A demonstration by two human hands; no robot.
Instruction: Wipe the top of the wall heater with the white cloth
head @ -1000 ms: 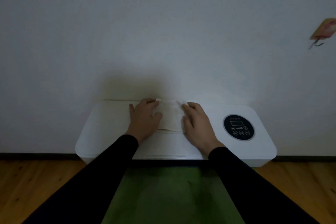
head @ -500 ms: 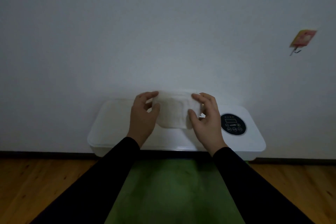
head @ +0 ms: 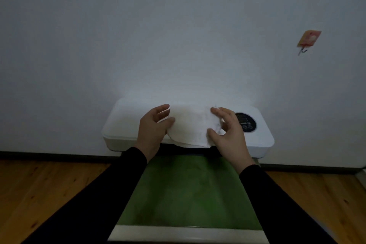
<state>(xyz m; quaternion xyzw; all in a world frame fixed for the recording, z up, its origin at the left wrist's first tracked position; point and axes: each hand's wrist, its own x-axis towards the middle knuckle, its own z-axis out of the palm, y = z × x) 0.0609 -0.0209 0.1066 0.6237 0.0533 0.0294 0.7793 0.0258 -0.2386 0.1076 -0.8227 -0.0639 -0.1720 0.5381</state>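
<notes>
A white wall heater sits low against the wall, with a round black control panel on its right part. The white cloth is lifted off the heater's top and hangs spread between my hands, its lower edge over the heater's front. My left hand pinches the cloth's left edge. My right hand pinches its right edge, partly covering the control panel.
A green mat lies on the wooden floor below the heater. A dark baseboard runs along the wall. A small red and yellow hook tag hangs on the wall at the upper right.
One second ago both hands pressed the cloth flat on the heater's top. They have since picked it up and hold it spread in the air; the view has pulled back.
</notes>
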